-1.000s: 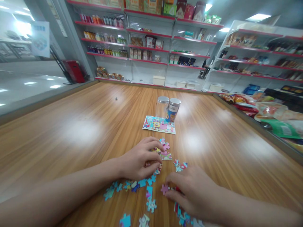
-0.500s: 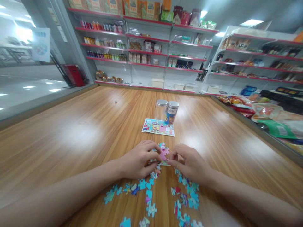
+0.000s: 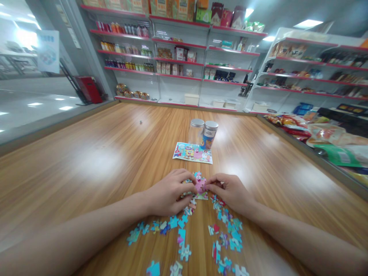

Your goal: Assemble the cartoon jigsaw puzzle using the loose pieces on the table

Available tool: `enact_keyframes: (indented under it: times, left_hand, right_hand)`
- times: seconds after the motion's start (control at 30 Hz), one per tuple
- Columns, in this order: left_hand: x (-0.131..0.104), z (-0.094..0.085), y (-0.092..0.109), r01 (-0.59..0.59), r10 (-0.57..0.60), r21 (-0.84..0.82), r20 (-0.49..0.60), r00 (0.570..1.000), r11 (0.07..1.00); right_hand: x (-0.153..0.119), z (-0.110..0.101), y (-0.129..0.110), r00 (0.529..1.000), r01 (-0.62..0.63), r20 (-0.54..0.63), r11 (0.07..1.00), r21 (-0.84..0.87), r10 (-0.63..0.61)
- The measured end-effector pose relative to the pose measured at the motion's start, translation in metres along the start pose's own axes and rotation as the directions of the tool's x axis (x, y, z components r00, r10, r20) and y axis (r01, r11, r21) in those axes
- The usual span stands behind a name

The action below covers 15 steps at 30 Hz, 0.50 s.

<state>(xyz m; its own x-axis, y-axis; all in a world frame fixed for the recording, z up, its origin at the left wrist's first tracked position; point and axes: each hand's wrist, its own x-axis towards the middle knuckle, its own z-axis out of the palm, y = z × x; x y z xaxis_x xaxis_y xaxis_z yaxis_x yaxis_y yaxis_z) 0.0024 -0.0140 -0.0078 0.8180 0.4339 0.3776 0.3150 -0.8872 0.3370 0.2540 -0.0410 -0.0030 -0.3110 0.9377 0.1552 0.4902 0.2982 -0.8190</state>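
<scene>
A partly joined jigsaw puzzle (image 3: 200, 185) with a pink cartoon figure lies on the wooden table between my hands. My left hand (image 3: 174, 191) rests over its left side, fingers bent and apart, hiding part of it. At the right edge, my right hand (image 3: 231, 191) pinches a small puzzle piece (image 3: 204, 187) between thumb and forefinger, touching the joined part. Loose puzzle pieces (image 3: 235, 234), mostly light blue, spread in rows nearer to me. Beyond the puzzle lies a picture sheet (image 3: 192, 153) showing cartoon characters.
Behind the picture sheet stand a clear jar (image 3: 196, 132) with a silver lid and a blue printed can (image 3: 209, 135). A tiny object (image 3: 140, 122) sits far left on the table (image 3: 100, 161). Packaged goods (image 3: 336, 153) lie past the right edge; stocked shelves line the back.
My right hand has moved slightly left and up, its fingertips now at the puzzle's right edge with a piece. Several loose pieces it covered now show. My left hand stays nearly still.
</scene>
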Motion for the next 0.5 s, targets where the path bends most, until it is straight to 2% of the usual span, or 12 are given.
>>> enact_keyframes:
  times: [0.23, 0.5]
  left_hand:
    - [0.0014, -0.0011, 0.0018, -0.012, 0.012, 0.014, -0.005, 1.000, 1.000]
    - [0.0017, -0.0021, 0.0023, -0.001, 0.001, 0.022, 0.021, 1.000, 1.000]
  right_hand:
    - [-0.0010, 0.0000, 0.0019, 0.998, 0.066, 0.011, 0.992, -0.105, -0.065]
    - [-0.0010, 0.0014, 0.0021, 0.995, 0.102, -0.009, 0.986, -0.128, -0.104]
